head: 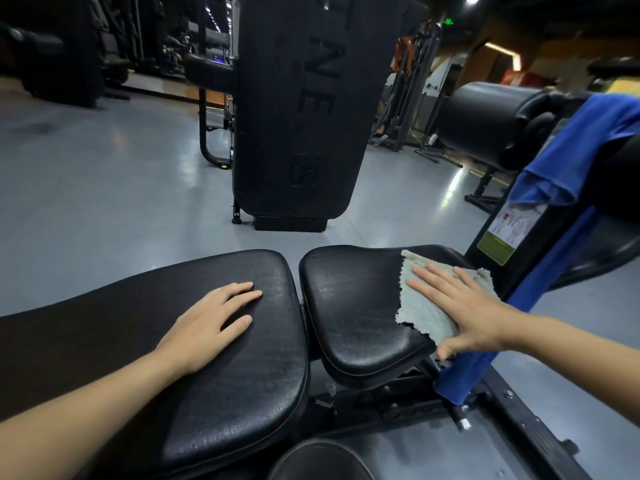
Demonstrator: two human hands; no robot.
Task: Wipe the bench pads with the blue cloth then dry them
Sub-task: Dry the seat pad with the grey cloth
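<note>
The blue cloth (568, 157) is out of use: it hangs draped over the machine frame at about 3 o'clock, one long tail trailing down past the seat to the base rail. That suggests the wiping step is behind, or at least paused, and drying is the step in hand. The right hand (460, 306) lies flat, fingers straight and a little spread, pressing a pale grey-green cloth (426, 306) onto the right half of the seat pad (360, 306); nothing is pinched, the grip is simply an open palm bearing down. The left hand (211, 317) rests flat on the long back pad (173, 341) at 9 o'clock, its grip likewise wide and holding nothing (it looks like a steadying hand).

How much is dried I can only judge. The grey cloth covers the 3 o'clock side of the seat pad, while the left part of that pad and the whole back pad lie uncovered. Faint streaks show on both, but whether they are moisture or wear in the vinyl I cannot tell. The back pad probably remains to be done.

The two black pads sit just apart, a narrow gap between them, their skin cracked and shiny. Around them is a dim gym: glossy grey floor (104, 185), a tall black upright pad (304, 116) at 12 o'clock, a roller pad (491, 123) at 2 o'clock, more machines beyond.
</note>
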